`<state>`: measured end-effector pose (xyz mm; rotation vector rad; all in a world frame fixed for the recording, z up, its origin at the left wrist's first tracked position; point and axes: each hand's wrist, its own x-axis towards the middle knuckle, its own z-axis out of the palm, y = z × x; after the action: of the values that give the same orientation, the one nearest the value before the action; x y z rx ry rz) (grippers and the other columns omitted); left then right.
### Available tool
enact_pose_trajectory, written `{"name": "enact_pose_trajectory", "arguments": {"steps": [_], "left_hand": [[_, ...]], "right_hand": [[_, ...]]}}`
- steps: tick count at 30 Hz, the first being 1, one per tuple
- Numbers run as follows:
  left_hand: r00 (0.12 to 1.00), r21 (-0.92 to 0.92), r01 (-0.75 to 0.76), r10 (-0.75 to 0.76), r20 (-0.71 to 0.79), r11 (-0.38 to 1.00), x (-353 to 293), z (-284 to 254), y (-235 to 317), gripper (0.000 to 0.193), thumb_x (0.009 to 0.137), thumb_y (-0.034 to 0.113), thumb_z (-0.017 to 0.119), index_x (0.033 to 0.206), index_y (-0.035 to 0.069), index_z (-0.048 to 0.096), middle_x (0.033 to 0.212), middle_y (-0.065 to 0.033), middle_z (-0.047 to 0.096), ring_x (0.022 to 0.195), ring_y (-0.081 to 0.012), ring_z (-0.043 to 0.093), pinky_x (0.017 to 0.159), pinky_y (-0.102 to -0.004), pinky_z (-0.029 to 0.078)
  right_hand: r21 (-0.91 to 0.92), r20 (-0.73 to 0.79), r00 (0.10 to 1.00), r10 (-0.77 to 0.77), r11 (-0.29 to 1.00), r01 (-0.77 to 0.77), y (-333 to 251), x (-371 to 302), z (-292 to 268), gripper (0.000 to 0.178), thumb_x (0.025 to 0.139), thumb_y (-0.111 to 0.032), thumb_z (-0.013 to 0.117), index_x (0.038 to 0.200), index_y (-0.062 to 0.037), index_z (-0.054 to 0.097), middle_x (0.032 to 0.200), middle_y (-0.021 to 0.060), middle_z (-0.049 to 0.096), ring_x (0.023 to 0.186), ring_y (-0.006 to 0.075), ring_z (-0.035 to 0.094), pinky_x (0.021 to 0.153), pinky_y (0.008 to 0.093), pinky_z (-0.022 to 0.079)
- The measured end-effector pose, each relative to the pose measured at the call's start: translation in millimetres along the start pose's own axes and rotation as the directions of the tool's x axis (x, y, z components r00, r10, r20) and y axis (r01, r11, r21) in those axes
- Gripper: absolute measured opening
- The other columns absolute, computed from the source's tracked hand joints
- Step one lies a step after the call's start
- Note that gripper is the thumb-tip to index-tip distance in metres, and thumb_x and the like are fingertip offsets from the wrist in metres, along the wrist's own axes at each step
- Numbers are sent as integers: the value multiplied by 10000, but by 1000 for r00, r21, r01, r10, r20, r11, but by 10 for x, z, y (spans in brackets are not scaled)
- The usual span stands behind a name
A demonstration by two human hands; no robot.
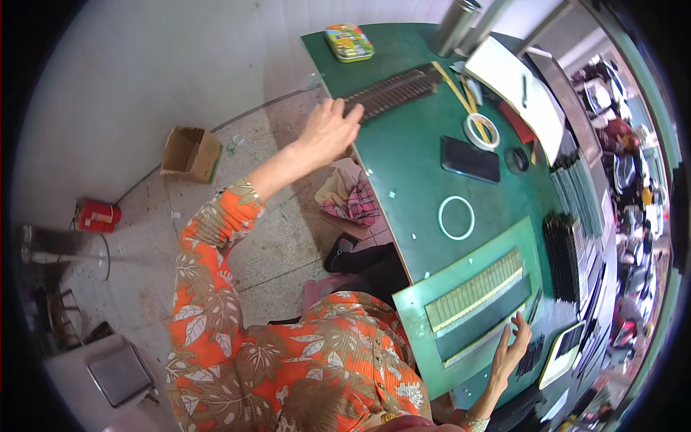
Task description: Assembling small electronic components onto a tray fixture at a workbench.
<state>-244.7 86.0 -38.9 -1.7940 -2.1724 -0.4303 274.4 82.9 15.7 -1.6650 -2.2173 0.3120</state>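
Nearest to me, my right hand (509, 353) rests with fingers spread and flat on the lower end of the green board (417, 338) at the counter's (410, 151) near edge, grip apart and clamping nothing; I judge it is steadying the board so the strip row (475, 290) laid along it does not shift. A dark slot runs just beside that row. Past the board, a white ring (456, 217) lies flat on the bare green top, with a black phone (470, 159) and a tape roll (481, 131) beyond it. Stacks of dark racks (568, 252) stand along the right edge. Farthest out, my left hand (327, 132) stretches to the far left edge, fingertips touching the near end of the long dark comb (394, 91); whether the grip has closed on it I cannot tell. A colourful tin (348, 42) sits at the far corner.
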Motion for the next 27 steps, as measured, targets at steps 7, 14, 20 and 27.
{"name": "enact_pose_trajectory", "arguments": {"steps": [7,14,20,27], "left_hand": [[995,-40,-29,25,-99,999,145,-124,-420,215,922,155,413,1090,62,510,792,-200,615,730,-385,617,589,-476,487],[958,-334,80,-165,-235,939,-66,-559,237,279,968,191,372,1097,12,543,869,-223,609,809,-354,605,716,-412,464],[905,-888,379,96,414,259,-723,-779,2239,274,958,151,374,1036,-36,557,858,-112,577,773,-212,551,728,-345,443],[697,-814,569,454,554,119,-1069,-660,3068,331,948,173,442,1192,-45,490,1021,-207,605,949,-274,596,834,-330,452]], "right_hand": [[240,-53,997,-50,969,61,-128,-194,122,291,854,-11,549,1142,-35,581,992,125,628,917,214,607,782,313,482],[510,123,992,-24,859,-43,-218,-415,178,273,895,-63,515,1160,-10,555,938,110,633,834,184,613,713,299,498],[809,212,965,153,527,-261,-554,-321,189,442,950,-136,445,1357,-2,335,952,107,612,795,137,574,709,274,483],[762,-306,887,347,648,10,-50,-344,678,638,930,-127,474,1429,4,99,809,91,601,674,125,539,601,271,472]]}}
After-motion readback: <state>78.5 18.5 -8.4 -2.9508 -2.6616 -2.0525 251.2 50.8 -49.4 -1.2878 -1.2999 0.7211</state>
